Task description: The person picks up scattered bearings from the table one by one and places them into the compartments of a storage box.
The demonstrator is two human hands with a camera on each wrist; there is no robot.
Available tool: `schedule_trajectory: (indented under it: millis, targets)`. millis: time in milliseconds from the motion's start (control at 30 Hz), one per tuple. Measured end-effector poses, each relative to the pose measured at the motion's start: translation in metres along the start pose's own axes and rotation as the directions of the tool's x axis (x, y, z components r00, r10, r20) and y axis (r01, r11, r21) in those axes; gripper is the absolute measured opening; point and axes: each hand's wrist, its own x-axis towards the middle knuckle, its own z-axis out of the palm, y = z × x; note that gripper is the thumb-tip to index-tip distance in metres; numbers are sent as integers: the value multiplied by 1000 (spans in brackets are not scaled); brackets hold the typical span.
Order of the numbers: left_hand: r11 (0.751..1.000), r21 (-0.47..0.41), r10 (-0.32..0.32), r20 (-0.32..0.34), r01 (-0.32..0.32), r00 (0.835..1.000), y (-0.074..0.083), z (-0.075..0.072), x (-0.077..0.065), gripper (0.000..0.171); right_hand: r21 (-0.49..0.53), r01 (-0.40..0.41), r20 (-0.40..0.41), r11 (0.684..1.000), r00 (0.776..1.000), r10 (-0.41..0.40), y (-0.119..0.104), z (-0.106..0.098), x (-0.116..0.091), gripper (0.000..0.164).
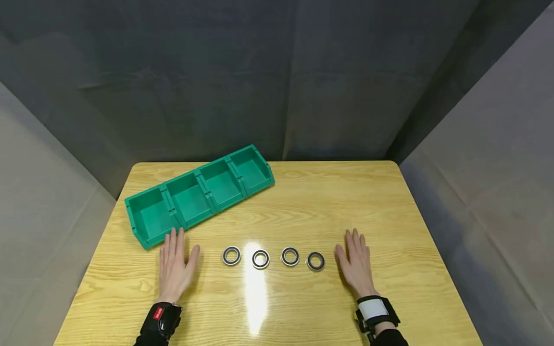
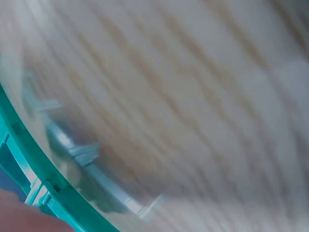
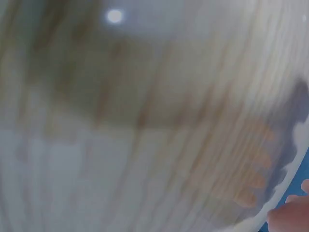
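Note:
Four-part wording aside, several ball bearings stand out: a leftmost bearing (image 1: 231, 262), a second bearing (image 1: 260, 266), a third bearing (image 1: 290, 263) and a rightmost bearing (image 1: 315, 267), lying flat in a loose row. My left hand (image 1: 175, 274) lies with straight fingers on the table, its fingertips at the near edge of a green divided bin (image 1: 203, 217). To the right of the row, my right hand (image 1: 357, 269) rests with fingers extended, holding nothing. The left wrist view catches part of the green bin (image 2: 58, 191) beside the hand (image 2: 29, 217); the right wrist view shows fingertips (image 3: 289, 216).
The wooden table (image 1: 337, 202) has a bright glare streak at its front middle. Behind it hangs a dark curtain (image 1: 216, 81), with grey cloth walls (image 1: 489, 158) at both sides. The bin sits slanted at the back left, its compartments facing up.

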Motion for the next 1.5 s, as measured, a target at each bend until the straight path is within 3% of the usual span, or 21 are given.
schedule_trajectory:
  millis: [67,133,233,300,367,500,600,700,900,1033,1133,1367,1500]
  targets:
    - [997,-77,-23,-68,18,997,0,-3,3,73,62,-30,27,998,999,29,-1,-1,1,68]
    - [983,-181,-63,-167,32,984,1,-8,8,73,119,-63,54,991,997,57,-2,-3,3,68]
    - [940,-338,-164,-303,55,939,1,-20,18,73,198,-95,75,976,994,82,-4,-6,6,66]
    - [891,-444,-265,-330,98,906,-1,-30,25,75,252,-111,90,961,992,91,-4,-9,7,65]
    - [833,-531,-364,-308,159,879,-6,-42,33,77,302,-121,97,946,991,96,-5,-11,9,64]
    - [695,-657,-514,-170,292,841,-22,-65,49,81,395,-128,99,910,990,96,-5,-15,12,64]
    - [593,-731,-549,-60,338,834,-35,-77,63,83,447,-132,91,885,991,101,-5,-18,15,62]
    - [507,-783,-530,48,362,846,-47,-86,75,83,491,-156,101,857,987,122,-6,-22,18,62]
    - [480,-775,-434,197,410,879,-67,-95,88,82,541,-202,147,816,979,145,-7,-28,23,63]
    - [455,-779,-394,257,431,882,-75,-93,95,78,557,-218,165,801,975,150,-4,-28,27,63]
    - [471,-762,-398,266,444,878,-77,-91,98,76,562,-228,177,795,972,153,-1,-29,28,63]
    - [527,-729,-353,282,438,892,-77,-90,105,73,554,-228,191,801,971,145,1,-30,29,64]
    - [535,-706,-361,305,464,881,-72,-89,110,72,552,-225,193,803,971,140,0,-30,32,65]
